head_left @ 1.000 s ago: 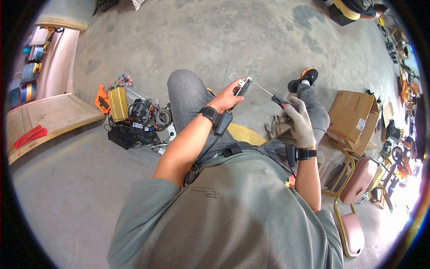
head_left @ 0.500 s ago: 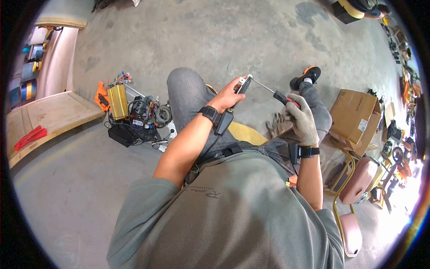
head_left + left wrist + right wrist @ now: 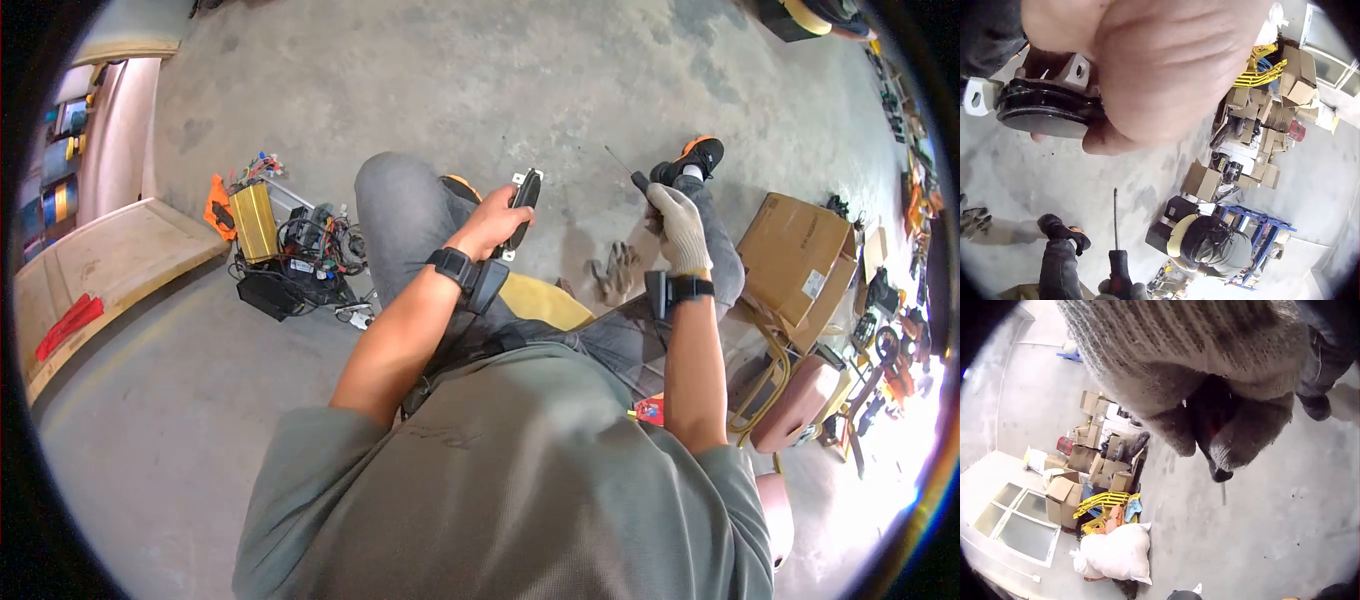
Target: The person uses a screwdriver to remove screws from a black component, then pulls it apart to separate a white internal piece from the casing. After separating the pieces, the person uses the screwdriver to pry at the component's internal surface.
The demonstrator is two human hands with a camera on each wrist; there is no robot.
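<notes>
My bare left hand (image 3: 487,222) holds a black rounded part (image 3: 528,197) with pale bracket tabs at both ends. In the left wrist view, the part (image 3: 1047,103) shows a glossy black rim and a slotted tab, while the palm hides its rest. My right hand (image 3: 680,228), in a knitted work glove, grips a screwdriver (image 3: 639,181) by its dark handle. The screwdriver's thin shaft points up and left, apart from the black part. Red shows on the handle (image 3: 1120,272) in the left wrist view.
A grey work glove (image 3: 617,272) lies on the floor between the legs, near a yellow piece (image 3: 543,302). Left of the knee are a gold box (image 3: 255,222) and tangled wiring (image 3: 320,245). A cardboard box (image 3: 785,250) stands at the right. A person (image 3: 1210,247) bends over farther off.
The screwdriver's tip has come away from the tab at the black part's top end. My left hand has shifted left and turned the part more upright; the right hand has tilted the screwdriver upward.
</notes>
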